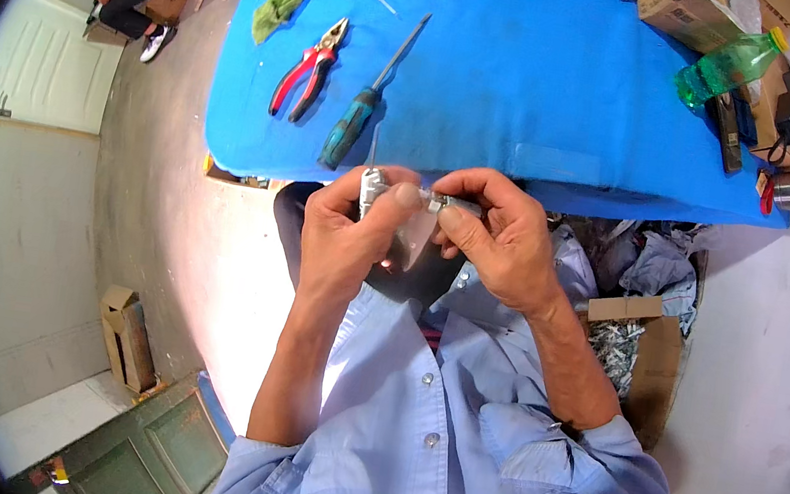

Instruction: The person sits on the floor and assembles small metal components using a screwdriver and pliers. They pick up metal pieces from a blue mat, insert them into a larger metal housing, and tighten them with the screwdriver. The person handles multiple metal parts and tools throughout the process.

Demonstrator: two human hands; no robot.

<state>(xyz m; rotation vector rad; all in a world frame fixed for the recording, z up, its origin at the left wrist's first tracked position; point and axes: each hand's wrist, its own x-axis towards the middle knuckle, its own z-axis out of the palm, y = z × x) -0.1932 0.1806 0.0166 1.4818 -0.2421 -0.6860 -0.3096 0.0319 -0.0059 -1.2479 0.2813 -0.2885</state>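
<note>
Both forearms come up from 6 o'clock, elbows bent, sleeves rolled. Left hand (349, 230) raised, fingers curled, thumb tip pressing toward 3 o'clock. Right hand (498, 231) opposite, thumb & index pinched, pointing to 9 o'clock. Fingertips of both nearly meet at centre.

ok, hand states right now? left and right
Left hand: closed on a small metal part, with a clear plastic bag beside its fingers.
Right hand: closed, pinching the other end of the metal part.
</note>
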